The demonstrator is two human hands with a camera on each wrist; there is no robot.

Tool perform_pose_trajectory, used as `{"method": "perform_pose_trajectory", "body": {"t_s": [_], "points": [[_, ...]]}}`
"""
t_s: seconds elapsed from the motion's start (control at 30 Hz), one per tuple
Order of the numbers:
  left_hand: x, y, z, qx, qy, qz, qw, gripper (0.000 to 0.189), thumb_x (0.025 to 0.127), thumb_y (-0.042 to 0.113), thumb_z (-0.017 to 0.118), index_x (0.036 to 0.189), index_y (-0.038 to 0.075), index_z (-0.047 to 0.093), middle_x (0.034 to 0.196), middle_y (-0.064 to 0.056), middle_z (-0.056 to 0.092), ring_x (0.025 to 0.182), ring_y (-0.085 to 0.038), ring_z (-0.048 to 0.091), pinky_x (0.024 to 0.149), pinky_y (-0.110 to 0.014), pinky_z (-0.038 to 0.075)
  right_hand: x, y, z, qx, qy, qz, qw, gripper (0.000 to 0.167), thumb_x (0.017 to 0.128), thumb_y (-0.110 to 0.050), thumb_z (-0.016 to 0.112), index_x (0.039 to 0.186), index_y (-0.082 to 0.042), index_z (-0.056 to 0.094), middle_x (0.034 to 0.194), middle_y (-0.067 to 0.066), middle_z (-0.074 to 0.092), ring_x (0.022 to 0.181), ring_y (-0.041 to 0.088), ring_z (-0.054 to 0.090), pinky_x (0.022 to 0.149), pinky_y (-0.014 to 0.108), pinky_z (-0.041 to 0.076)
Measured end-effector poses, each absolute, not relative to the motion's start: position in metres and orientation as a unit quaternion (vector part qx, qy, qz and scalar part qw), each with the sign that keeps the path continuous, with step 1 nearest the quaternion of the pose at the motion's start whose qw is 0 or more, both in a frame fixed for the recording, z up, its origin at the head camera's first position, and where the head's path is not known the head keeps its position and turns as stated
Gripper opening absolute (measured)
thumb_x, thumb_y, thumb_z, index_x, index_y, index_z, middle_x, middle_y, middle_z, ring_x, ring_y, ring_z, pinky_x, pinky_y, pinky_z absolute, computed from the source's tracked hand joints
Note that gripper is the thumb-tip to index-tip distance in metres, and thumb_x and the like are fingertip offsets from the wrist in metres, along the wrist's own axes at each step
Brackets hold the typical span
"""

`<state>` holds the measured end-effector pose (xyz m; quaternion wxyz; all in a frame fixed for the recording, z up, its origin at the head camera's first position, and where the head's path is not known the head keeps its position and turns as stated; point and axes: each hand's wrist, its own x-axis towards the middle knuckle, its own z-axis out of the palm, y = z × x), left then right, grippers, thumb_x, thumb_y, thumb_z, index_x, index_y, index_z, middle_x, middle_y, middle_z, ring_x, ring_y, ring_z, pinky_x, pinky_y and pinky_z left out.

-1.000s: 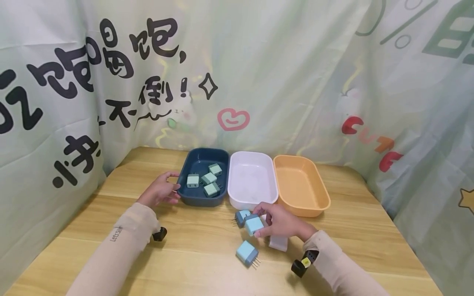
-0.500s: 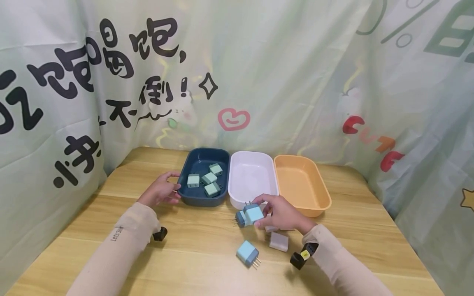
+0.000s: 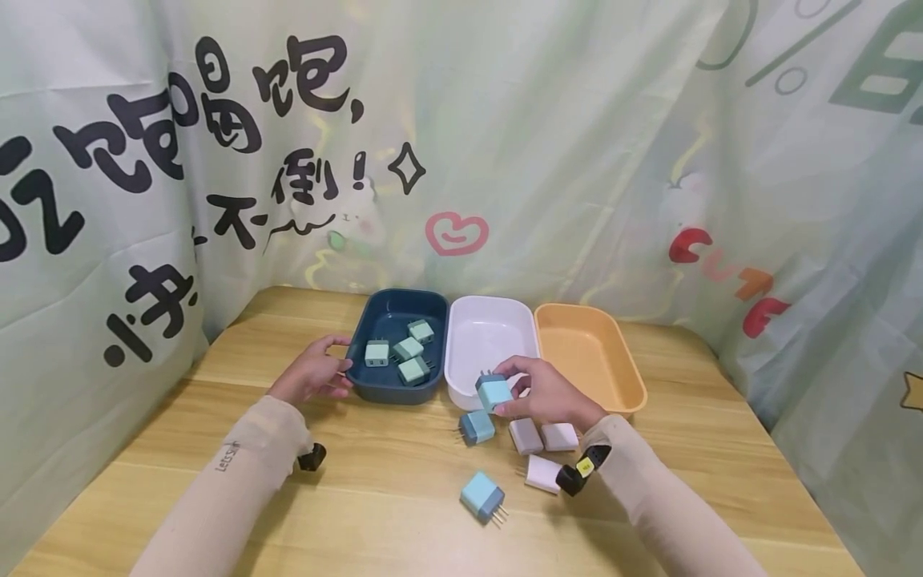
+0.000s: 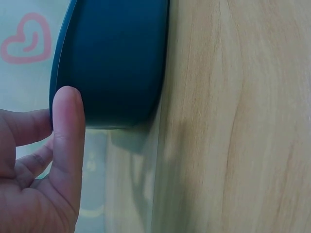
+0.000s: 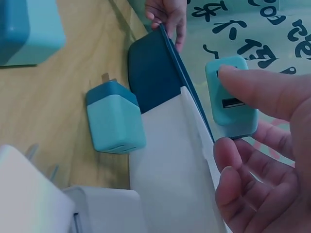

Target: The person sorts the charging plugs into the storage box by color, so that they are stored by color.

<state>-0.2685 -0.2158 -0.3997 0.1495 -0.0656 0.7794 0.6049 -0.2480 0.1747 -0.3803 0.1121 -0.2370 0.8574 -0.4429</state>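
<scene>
My left hand (image 3: 317, 369) pinches the left rim of a navy tray (image 3: 392, 394), its thumb (image 4: 68, 126) lying against the outer wall. Several pale green USB wall chargers (image 3: 376, 353) lie inside that tray. My right hand (image 3: 544, 393) holds a light-blue and dark-blue USB wall charger (image 3: 494, 393) between thumb and fingers, over the front of the white tray (image 3: 490, 340). The charger's prongs point away from me in the head view, and a port shows in the right wrist view. Below it on the table lies a second blue charger (image 3: 477, 428), with a third blue charger (image 3: 481, 495) nearer me.
An orange tray (image 3: 587, 353) stands right of the white one, the three side by side. A greyish-mauve charger (image 3: 526, 437) and two whitish chargers, one behind (image 3: 560, 437) and one in front (image 3: 542, 473), lie under my right wrist. A printed curtain (image 3: 562, 160) surrounds the table.
My right hand has lifted the blue charger off the group on the table and carried it away from me to the white tray's front edge. My left hand has stayed at the navy tray.
</scene>
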Motion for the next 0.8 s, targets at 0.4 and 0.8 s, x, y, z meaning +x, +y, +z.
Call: {"method": "perform_pose_trajectory", "body": {"t_s": [0.4, 0.8], "points": [[-0.27, -0.217, -0.403, -0.064, 0.774, 0.612, 0.148, 0.049, 0.102, 0.004, 0.043, 0.148, 0.008, 0.028, 0.112, -0.026, 0.052, 0.075, -0.024, 0.061, 0.062, -0.035, 0.058, -0.261, 0.167, -0.371, -0.18, 0.863, -0.455, 0.13, 0.041, 0.076, -0.017, 0.084, 0.111, -0.011, 0.063, 0.112, 0.009, 0.057, 0.091, 0.028, 0.056, 0.073, 0.034, 0.053], [-0.27, -0.217, -0.404, -0.064, 0.774, 0.613, 0.147, 0.048, 0.102, 0.003, 0.043, 0.148, 0.007, 0.028, 0.11, -0.025, 0.052, 0.075, -0.024, 0.06, 0.063, -0.035, 0.058, -0.274, 0.167, -0.371, -0.174, 0.866, -0.453, 0.123, 0.042, 0.076, -0.018, 0.083, 0.111, -0.009, 0.062, 0.11, 0.011, 0.057, 0.093, 0.029, 0.056, 0.07, 0.036, 0.055]]}}
